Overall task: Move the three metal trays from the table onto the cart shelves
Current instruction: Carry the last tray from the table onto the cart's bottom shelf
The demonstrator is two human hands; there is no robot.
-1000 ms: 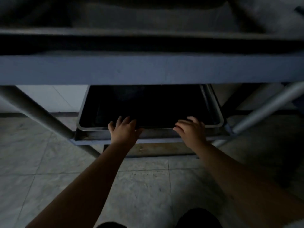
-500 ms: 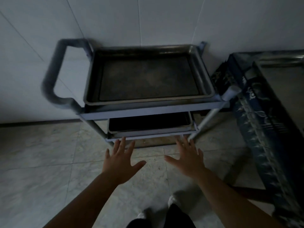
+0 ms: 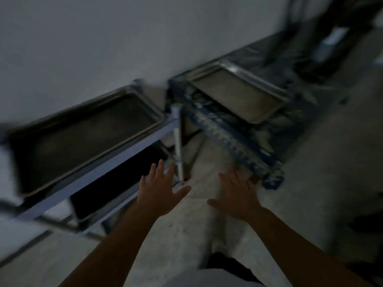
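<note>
Our fingers [image 3: 159, 168] are spread and empty on both the left hand [image 3: 160, 193] and right hand [image 3: 238, 195]. The last tray [image 3: 238, 90] lies on the desk [image 3: 234, 141], far right — two sit on the cart [image 3: 99, 168]. We should take its long rims evenly — keep it level.

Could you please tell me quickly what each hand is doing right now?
Left hand: open, fingers spread, holding nothing.
Right hand: open, fingers spread, holding nothing.
</note>
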